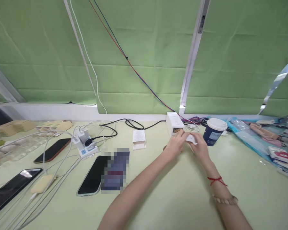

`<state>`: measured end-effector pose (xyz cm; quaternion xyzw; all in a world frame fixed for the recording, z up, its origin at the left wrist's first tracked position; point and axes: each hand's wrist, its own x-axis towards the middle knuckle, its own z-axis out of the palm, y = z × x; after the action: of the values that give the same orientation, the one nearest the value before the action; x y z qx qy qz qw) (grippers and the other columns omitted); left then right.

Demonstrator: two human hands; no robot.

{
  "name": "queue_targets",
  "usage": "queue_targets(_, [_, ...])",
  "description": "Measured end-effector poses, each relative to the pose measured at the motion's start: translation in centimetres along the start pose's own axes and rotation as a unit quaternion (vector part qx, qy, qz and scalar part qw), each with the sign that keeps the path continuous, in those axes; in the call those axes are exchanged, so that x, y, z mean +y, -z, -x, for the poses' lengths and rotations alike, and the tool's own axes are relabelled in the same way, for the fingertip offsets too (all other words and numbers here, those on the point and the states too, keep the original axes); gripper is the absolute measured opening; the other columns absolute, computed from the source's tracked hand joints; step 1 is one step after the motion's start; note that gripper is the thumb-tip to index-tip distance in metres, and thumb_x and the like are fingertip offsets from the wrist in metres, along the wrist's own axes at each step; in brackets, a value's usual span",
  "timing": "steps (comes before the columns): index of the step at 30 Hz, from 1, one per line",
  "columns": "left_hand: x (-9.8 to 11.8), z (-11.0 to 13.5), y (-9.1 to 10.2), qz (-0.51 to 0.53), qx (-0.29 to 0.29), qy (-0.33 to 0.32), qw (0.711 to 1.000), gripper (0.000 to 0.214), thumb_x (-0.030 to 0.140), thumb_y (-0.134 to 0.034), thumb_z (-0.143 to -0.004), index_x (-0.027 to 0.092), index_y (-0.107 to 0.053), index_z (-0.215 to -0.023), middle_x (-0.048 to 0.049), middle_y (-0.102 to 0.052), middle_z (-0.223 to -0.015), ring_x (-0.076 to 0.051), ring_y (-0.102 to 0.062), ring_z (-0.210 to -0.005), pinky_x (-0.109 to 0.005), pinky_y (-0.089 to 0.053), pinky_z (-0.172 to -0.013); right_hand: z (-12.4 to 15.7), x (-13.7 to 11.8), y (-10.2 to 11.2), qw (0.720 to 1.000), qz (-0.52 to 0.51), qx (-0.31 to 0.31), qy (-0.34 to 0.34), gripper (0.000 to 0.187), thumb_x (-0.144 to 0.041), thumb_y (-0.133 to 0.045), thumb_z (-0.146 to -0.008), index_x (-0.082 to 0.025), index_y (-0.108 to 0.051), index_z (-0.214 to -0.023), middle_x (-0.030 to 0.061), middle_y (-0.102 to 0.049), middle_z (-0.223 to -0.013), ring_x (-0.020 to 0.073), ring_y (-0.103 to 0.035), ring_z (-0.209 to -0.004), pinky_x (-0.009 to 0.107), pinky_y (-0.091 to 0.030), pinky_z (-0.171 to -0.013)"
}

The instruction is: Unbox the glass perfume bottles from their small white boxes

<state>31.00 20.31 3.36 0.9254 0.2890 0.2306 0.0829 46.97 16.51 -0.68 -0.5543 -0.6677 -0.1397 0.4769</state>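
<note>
My left hand (176,143) and my right hand (199,147) meet near the back of the table. Between their bent fingers is a small white printed box (191,138), held at its two sides; the fingers cover much of it. Just behind my left hand stands a larger white box (174,121) with a dark picture on its front. Another small white box (139,138), printed on top, lies off to the left with its near end open. Part of a brown thing (165,148) shows beneath my left hand, too hidden to name.
Right of my hands stands a lidded paper cup (213,132). Phones (93,175), a power strip (85,143) and tangled white cables fill the left. An egg tray (14,148) lies at far left. Blue plastic packaging (249,134) with several items is at right.
</note>
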Motion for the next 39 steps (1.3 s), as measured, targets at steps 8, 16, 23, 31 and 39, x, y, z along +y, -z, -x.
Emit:
queue_targets(8, [1.7, 6.5, 7.9, 0.385, 0.135, -0.005, 0.913, 0.068, 0.037, -0.071, -0.070, 0.018, -0.041, -0.128, -0.0055, -0.043, -0.130, -0.014, -0.043, -0.121, -0.026, -0.032, -0.107, -3.5, -9.1, 7.9, 0.990, -0.131, 0.000, 0.042, 0.040, -0.022, -0.066, -0.076, -0.020, -0.055, -0.115, 0.0064, -0.055, -0.109, 0.0137, -0.053, -0.097, 0.018, -0.047, -0.067])
queue_targets(16, [-0.3, 13.4, 7.0, 0.528, -0.020, 0.062, 0.847, 0.067, 0.018, -0.059, -0.073, 0.021, -0.033, -0.135, -0.0074, -0.047, -0.127, -0.016, -0.049, -0.109, -0.022, -0.044, -0.086, -1.9, -13.3, 2.6, 0.934, -0.291, -0.179, 0.099, 0.043, -0.025, -0.072, -0.071, -0.024, -0.062, -0.113, 0.0049, -0.055, -0.108, 0.0153, -0.051, -0.101, 0.028, -0.045, -0.085])
queue_targets(23, [-2.2, 15.6, 5.2, 0.417, -0.014, 0.047, 0.908, 0.075, 0.014, -0.062, -0.067, 0.024, -0.029, -0.133, -0.0046, -0.042, -0.126, -0.015, -0.045, -0.112, -0.025, -0.039, -0.096, 0.4, -13.2, -0.1, 0.952, -0.209, -0.079, 0.207, 0.024, -0.022, -0.071, -0.074, -0.017, -0.061, -0.095, -0.0009, -0.063, -0.098, 0.0114, -0.058, -0.091, 0.030, -0.038, -0.079])
queue_targets(31, [-3.9, 17.1, 4.3, 0.307, -0.062, 0.034, 0.949, 0.090, 0.019, -0.068, -0.052, 0.027, -0.029, -0.133, -0.0014, -0.043, -0.124, -0.016, -0.044, -0.113, -0.025, -0.035, -0.099, 2.1, -13.7, -0.6, 0.941, -0.201, -0.132, 0.239, 0.022, -0.007, -0.061, -0.078, -0.015, -0.052, -0.096, 0.0009, -0.060, -0.096, 0.0112, -0.052, -0.090, 0.029, -0.036, -0.079])
queue_targets(39, [-4.4, 16.8, 4.2, 0.283, -0.054, 0.035, 0.957, 0.078, 0.016, -0.063, -0.056, 0.026, -0.034, -0.128, -0.0029, -0.044, -0.119, -0.017, -0.042, -0.109, -0.030, -0.034, -0.098, 3.5, -13.7, -1.9, 0.936, -0.193, -0.142, 0.256, 0.020, 0.007, -0.040, -0.074, -0.011, -0.033, -0.071, 0.0045, -0.051, -0.079, 0.0152, -0.044, -0.088, 0.029, -0.030, -0.073])
